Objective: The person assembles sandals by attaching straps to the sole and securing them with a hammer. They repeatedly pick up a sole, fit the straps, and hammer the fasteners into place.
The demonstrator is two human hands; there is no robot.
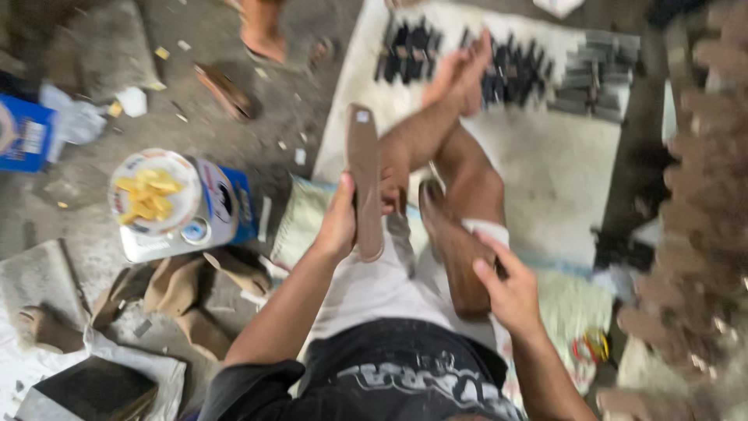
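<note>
A rough concrete floor point(257, 101) littered with scraps and paper bits fills the view, with a pale mat point(545, 164) spread ahead where rows of dark small pieces point(506, 66) lie side by side, seemingly sorted for reach. The person sits low on the floor, legs stretched out over the mat, bare feet point(463, 74) near those rows.

The left hand point(336, 226) holds a long, flat brown sole point(364, 183) upright, thumb on the near face and fingers wrapped behind its lower half; the grip is pressed around the sole's edge, so the flat face turns toward the eyes, as if held up for a look. The right hand point(506, 292) rests on a second brown sole-shaped piece point(456, 249) that lies slanted across the lap and thigh; its fingers curl over the near end, pinching it lightly, which keeps it steady on the leg. The two pieces are apart, the upright one just left of the knee.

To the left stands a tin point(222, 206) on its side with a round lid point(153, 191) smeared yellow, close to the left elbow. Brown leather-like offcuts point(183, 292) lie beside it, and a dark flat block point(93, 386) sits on white cloth at the lower left. A blue box point(23, 132) rests at the far left edge. The right side is too blurred to make out.
</note>
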